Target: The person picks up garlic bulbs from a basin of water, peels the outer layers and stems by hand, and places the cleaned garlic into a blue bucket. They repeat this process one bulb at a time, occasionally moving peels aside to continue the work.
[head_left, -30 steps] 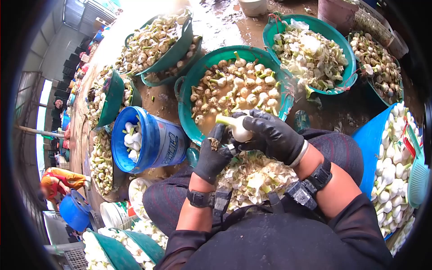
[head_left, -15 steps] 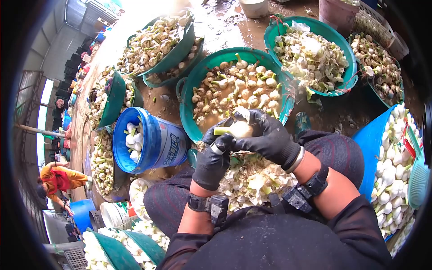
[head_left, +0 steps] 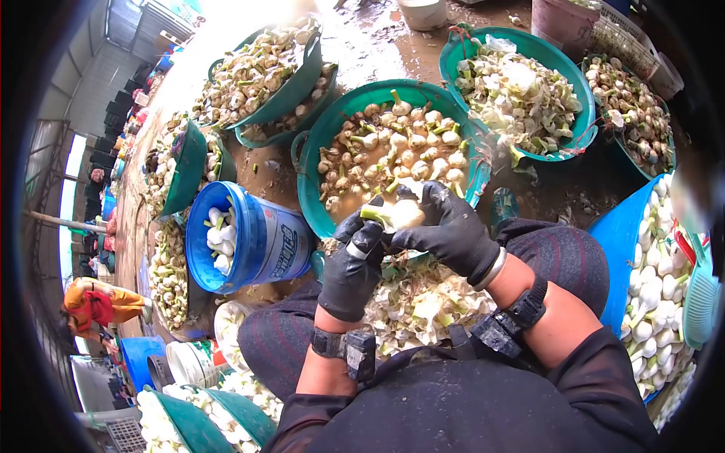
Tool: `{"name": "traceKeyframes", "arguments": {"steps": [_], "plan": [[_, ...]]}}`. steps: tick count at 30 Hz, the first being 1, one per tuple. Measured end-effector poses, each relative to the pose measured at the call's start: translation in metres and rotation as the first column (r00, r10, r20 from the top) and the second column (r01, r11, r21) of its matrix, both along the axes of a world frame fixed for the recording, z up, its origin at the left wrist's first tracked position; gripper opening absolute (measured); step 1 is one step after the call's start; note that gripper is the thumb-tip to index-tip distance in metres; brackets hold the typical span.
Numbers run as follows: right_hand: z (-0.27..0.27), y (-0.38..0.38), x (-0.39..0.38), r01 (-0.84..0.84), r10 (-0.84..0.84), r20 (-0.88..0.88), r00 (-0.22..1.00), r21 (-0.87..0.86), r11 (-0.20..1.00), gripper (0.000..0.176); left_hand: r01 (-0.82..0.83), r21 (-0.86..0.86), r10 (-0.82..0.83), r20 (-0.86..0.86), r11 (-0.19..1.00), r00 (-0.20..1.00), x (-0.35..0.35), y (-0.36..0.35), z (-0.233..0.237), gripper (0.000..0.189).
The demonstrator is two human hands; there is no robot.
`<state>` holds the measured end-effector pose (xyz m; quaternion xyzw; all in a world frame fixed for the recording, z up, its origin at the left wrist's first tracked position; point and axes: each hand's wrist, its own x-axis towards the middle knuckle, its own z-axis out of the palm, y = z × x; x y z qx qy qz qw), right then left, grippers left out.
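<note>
A garlic bulb (head_left: pixel 408 214) with a short green stem is held between my two black-gloved hands, above my lap. My left hand (head_left: pixel 355 260) is closed around the stem side, its fingers curled. On the bulb's other side, my right hand (head_left: pixel 457 232) grips with thumb and bent fingers. A whitish bit, which looks like loose skin, shows at the top of the bulb. Just beyond my hands stands a green tub (head_left: pixel 308 198) with several unpeeled garlic bulbs in brown water. Below them, a heap of garlic peelings (head_left: pixel 423 302) lies between my legs.
A blue bucket (head_left: pixel 198 257) with white bulbs stands to the left. At the right is a blue container (head_left: pixel 615 249) full of peeled garlic, with a green strainer (head_left: pixel 702 309). Another green tub (head_left: pixel 453 64) holds peelings. A person (head_left: pixel 94 306) bends at far left.
The bulb has turned slightly between my hands, and its cut green stem end shows more. The person at far left has bent lower. The whole view has shifted a little.
</note>
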<state>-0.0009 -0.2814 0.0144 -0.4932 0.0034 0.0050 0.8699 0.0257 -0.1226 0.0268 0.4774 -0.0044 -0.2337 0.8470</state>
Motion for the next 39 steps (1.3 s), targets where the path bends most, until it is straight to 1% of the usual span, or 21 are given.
{"name": "traceKeyframes", "arguments": {"steps": [3, 4, 6, 7, 9, 11, 14, 17, 19, 21, 22, 25, 27, 29, 31, 33, 34, 35, 36, 37, 39], "plan": [[-0.006, 0.002, 0.0, -0.035, 0.041, 0.101, 0.994, -0.063, 0.997, 0.062, -0.006, 0.063, 0.006, -0.001, 0.998, 1.0, 0.003, 0.003, -0.012, 0.027], [0.0, 0.0, -0.003, 0.031, 0.009, 0.146, 0.989, -0.271, 0.962, 0.062, -0.005, 0.062, 0.005, 0.0, 0.998, 1.0, 0.003, 0.005, -0.016, 0.027], [-0.006, 0.001, 0.0, 0.016, 0.01, 0.105, 0.994, -0.238, 0.971, 0.058, -0.121, 0.596, -0.197, 0.441, 0.794, 0.876, 0.003, 0.01, -0.023, 0.022], [-0.007, 0.001, 0.001, 0.001, 0.012, 0.064, 0.998, -0.204, 0.979, 0.055, -0.12, 0.595, -0.198, 0.441, 0.794, 0.875, 0.003, 0.013, -0.022, 0.022], [-0.001, -0.003, 0.002, -0.085, 0.075, -0.08, 0.994, -0.124, 0.989, 0.049, 0.093, 0.326, -0.137, 0.113, 0.941, 0.984, 0.004, 0.021, -0.019, 0.02], [0.007, -0.011, 0.002, -0.344, 0.355, -0.273, 0.894, 0.088, 0.935, 0.035, -0.054, 0.549, -0.207, 0.403, 0.834, 0.891, 0.003, 0.025, -0.017, 0.022], [0.003, -0.015, -0.003, -0.524, 0.726, -0.241, 0.644, 0.553, 0.648, 0.028, 0.039, 0.579, -0.265, 0.312, 0.815, 0.912, 0.012, 0.021, -0.001, 0.028], [0.006, -0.01, -0.002, -0.367, 0.613, -0.239, 0.753, 0.62, 0.693, 0.028, 0.066, 0.312, -0.133, 0.197, 0.948, 0.971, 0.01, 0.011, 0.005, 0.03], [0.001, -0.014, -0.001, -0.38, 0.619, -0.239, 0.748, 0.61, 0.695, 0.028, 0.054, 0.351, -0.163, 0.29, 0.935, 0.943, 0.008, 0.011, 0.007, 0.029], [-0.001, -0.018, 0.0, -0.351, 0.502, -0.259, 0.825, 0.461, 0.815, 0.024, 0.062, 0.198, -0.086, 0.111, 0.978, 0.99, 0.007, 0.027, -0.022, 0.03], [-0.007, -0.017, 0.003, -0.394, 0.405, -0.094, 0.909, 0.118, 0.912, 0.021, 0.086, 0.274, -0.136, 0.168, 0.958, 0.976, 0.004, 0.029, -0.02, 0.032], [-0.007, -0.018, 0.0, -0.37, 0.368, -0.115, 0.923, 0.01, 0.929, 0.019, 0.071, 0.324, -0.138, 0.187, 0.943, 0.973, -0.01, 0.022, -0.007, 0.029], [-0.008, -0.016, 0.004, -0.422, 0.434, -0.183, 0.882, 0.104, 0.901, 0.02, 0.005, 0.145, -0.011, 0.037, 0.989, 0.999, -0.009, 0.016, -0.005, 0.03], [0.007, -0.016, 0.001, -0.313, 0.395, -0.327, 0.859, 0.277, 0.909, 0.021, 0.034, 0.234, -0.042, 0.033, 0.972, 0.999, -0.004, 0.014, -0.004, 0.03], [0.008, -0.013, 0.001, -0.272, 0.352, -0.364, 0.862, 0.254, 0.928, 0.024, 0.01, 0.333, -0.05, 0.112, 0.943, 0.992, -0.002, 0.009, 0.0, 0.029], [-0.004, -0.004, 0.006, -0.011, -0.012, -0.088, 0.996, -0.264, 0.964, 0.023, 0.021, 0.469, -0.116, 0.176, 0.883, 0.977, 0.002, 0.011, 0.0, 0.028], [-0.003, -0.008, 0.008, 0.106, -0.047, 0.119, 0.992, -0.556, 0.825, 0.016, 0.01, 0.356, -0.056, 0.119, 0.935, 0.991, 0.003, 0.011, -0.003, 0.027], [0.012, -0.011, 0.003, 0.395, -0.026, 0.451, 0.892, -0.752, 0.528, 0.013, -0.027, 0.28, -0.033, 0.206, 0.96, 0.978, 0.011, 0.015, -0.009, 0.023], [0.014, -0.01, -0.001, 0.363, 0.167, 0.478, 0.862, -0.813, 0.455, 0.013, -0.064, 0.201, 0.027, 0.182, 0.978, 0.983, 0.018, 0.022, -0.018, 0.019], [0.014, -0.008, -0.007, 0.349, 0.355, 0.478, 0.803, -0.861, 0.37, 0.013, -0.103, 0.121, 0.083, 0.157, 0.987, 0.984, 0.025, 0.027, -0.022, 0.015], [-0.016, 0.009, -0.021, -0.148, 0.575, -0.043, 0.817, -0.979, 0.138, 0.018, -0.109, 0.198, 0.086, 0.121, 0.974, 0.989, 0.023, 0.033, -0.018, 0.015]]}}
